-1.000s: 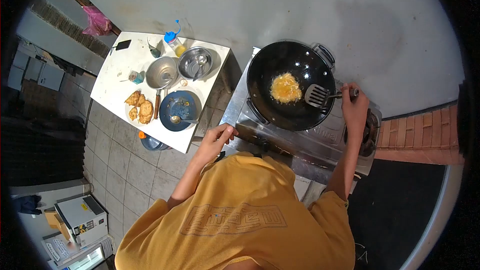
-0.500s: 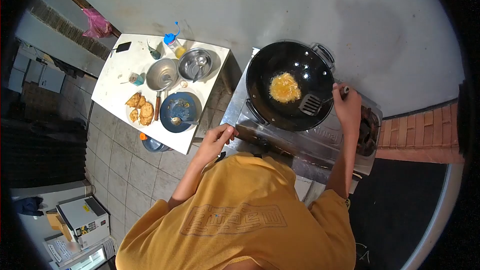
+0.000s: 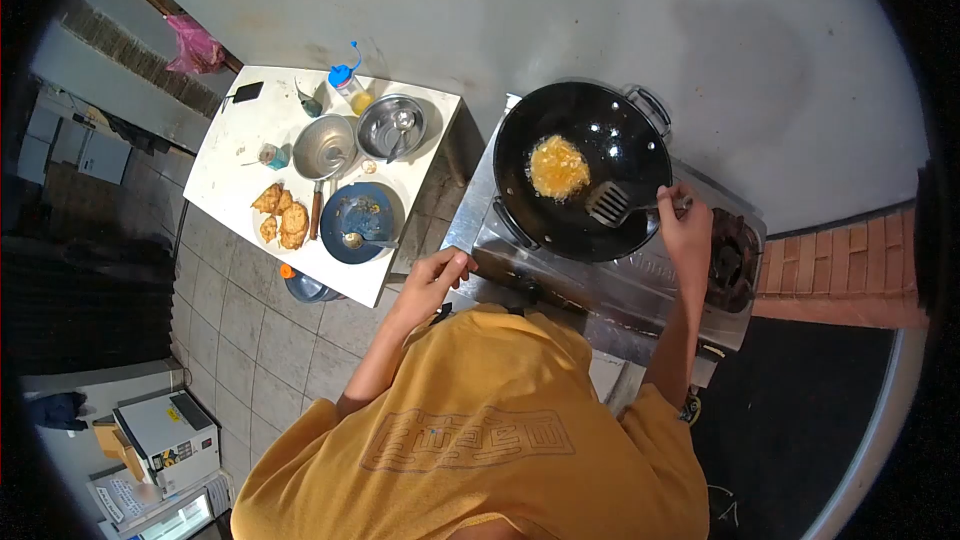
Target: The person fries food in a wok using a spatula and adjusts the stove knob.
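While the right hand (image 3: 686,225) grips a slotted metal spatula (image 3: 610,204) with a dark handle, its blade is inside the round black wok (image 3: 545,220) — just beside the golden-yellow patch of frying food (image 3: 558,168). The left hand (image 3: 438,275), fingers curled closed, is at the silver metal stove (image 3: 645,272) — whether touching its edge, I cannot tell.

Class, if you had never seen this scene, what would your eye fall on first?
The golden food in the black wok, right of centre, would likely catch the eye first, with the right hand holding a slotted spatula beside it. Next comes the mustard shirt at the bottom, then browned food pieces on the white table at left.
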`<state>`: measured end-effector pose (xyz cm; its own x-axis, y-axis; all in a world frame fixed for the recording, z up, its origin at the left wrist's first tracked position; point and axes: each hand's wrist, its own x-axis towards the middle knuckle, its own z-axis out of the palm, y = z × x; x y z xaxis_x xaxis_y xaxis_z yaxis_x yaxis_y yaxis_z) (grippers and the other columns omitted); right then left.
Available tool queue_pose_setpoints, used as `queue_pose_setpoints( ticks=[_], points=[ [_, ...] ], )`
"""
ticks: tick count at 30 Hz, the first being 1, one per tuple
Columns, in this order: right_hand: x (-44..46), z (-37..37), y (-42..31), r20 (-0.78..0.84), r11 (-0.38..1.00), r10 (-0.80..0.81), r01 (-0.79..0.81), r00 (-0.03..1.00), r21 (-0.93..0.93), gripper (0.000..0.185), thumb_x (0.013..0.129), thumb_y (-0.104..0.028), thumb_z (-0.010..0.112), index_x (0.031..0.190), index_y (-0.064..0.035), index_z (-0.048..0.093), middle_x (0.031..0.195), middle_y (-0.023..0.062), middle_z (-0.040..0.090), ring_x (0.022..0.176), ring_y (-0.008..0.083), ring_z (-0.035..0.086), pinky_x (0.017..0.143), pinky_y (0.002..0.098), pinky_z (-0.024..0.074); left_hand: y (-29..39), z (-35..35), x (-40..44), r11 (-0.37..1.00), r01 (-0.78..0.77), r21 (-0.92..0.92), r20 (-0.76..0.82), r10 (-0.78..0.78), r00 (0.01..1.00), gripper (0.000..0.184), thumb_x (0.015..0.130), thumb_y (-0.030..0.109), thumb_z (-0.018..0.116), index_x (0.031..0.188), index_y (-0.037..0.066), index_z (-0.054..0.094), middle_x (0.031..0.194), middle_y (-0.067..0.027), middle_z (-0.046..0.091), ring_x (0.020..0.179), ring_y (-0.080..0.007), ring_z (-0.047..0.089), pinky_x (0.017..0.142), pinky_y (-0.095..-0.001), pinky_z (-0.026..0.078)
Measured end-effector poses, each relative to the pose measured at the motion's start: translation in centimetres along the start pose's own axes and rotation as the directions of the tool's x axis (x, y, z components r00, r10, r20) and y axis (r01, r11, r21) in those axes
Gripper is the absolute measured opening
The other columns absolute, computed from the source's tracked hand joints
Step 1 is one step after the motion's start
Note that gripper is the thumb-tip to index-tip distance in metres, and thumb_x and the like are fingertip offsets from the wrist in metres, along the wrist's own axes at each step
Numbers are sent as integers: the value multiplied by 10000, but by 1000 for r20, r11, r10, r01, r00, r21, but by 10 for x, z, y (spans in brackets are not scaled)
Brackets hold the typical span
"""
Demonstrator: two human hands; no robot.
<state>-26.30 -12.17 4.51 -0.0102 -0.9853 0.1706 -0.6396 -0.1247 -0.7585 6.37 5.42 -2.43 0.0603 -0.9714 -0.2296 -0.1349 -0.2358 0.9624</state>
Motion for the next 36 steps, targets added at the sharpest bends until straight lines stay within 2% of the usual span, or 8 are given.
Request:
queue_pose_setpoints(
  ticks=[6, 10, 12, 13, 15, 18, 24, 36],
  points=[
    [8, -1, -25, 67, 984, -1, 13, 998, -180, 301, 907, -241, 629, 760, 10, 551, 574, 142, 486, 524, 228, 472, 539, 373, 387, 0, 1, 1, 1000, -5, 6, 21, 5, 1000, 409, 1038, 345, 478, 969, -12, 665, 747, -30, 584, 713, -112, 510, 665, -269, 435],
    [15, 6, -13, 107, 985, -17, 36, 994, -170, 298, 910, -238, 641, 752, -2, 553, 562, 108, 498, 498, 190, 464, 529, 360, 384, 5, 1, 0, 1000, -6, -4, 5, 6, 1000, 410, 1036, 347, 481, 966, -12, 666, 744, -26, 582, 713, -112, 508, 663, -266, 430],
    [16, 11, -4, 145, 994, 99, -104, 984, 29, 267, 933, -231, 639, 773, -30, 566, 561, 49, 528, 474, 121, 452, 488, 310, 368, 2, 0, -1, 1000, -9, -12, -9, 9, 1000, 411, 1036, 348, 481, 962, -11, 668, 743, -25, 582, 713, -111, 508, 663, -265, 429],
    [16, 12, -2, 149, 995, 95, -101, 984, 29, 267, 933, -231, 639, 773, -30, 566, 561, 49, 528, 474, 121, 452, 488, 310, 368, 0, -1, -1, 1000, -8, -19, -14, 8, 1000, 412, 1036, 349, 482, 959, -9, 669, 743, -23, 582, 713, -111, 508, 663, -265, 428],
    [16, 11, 5, 296, 948, 162, -232, 941, 220, 216, 957, -225, 626, 822, -63, 574, 572, -8, 541, 476, 60, 454, 451, 253, 354, 2, -2, -2, 1000, 2, -21, -20, -3, 1000, 414, 1036, 350, 482, 955, -10, 670, 740, -23, 580, 712, -111, 506, 663, -265, 428],
    [17, 20, 29, 314, 901, 133, -247, 940, 357, 192, 969, -228, 612, 864, -72, 576, 567, -15, 538, 467, 53, 465, 428, 231, 349, 3, -1, -4, 1000, 14, -23, -21, -14, 1000, 414, 1036, 348, 484, 951, -12, 669, 737, -23, 575, 708, -110, 503, 662, -265, 427],
    [17, 42, 29, 293, 862, 123, -249, 948, 442, 190, 959, -195, 592, 830, -59, 558, 548, 25, 552, 416, 78, 464, 408, 247, 342, 2, 2, 0, 999, -5, -32, 13, 5, 1000, 411, 1039, 342, 482, 957, -16, 666, 754, -25, 574, 711, -105, 500, 661, -261, 425],
    [51, 31, 15, 259, 862, 192, -289, 947, 417, 194, 912, -201, 568, 817, -33, 589, 499, 47, 530, 347, 106, 429, 336, 271, 301, 2, -2, -2, 999, -5, -37, 15, 5, 1000, 411, 1037, 346, 485, 972, -14, 672, 766, -24, 592, 718, -98, 515, 670, -254, 431]
  ],
)
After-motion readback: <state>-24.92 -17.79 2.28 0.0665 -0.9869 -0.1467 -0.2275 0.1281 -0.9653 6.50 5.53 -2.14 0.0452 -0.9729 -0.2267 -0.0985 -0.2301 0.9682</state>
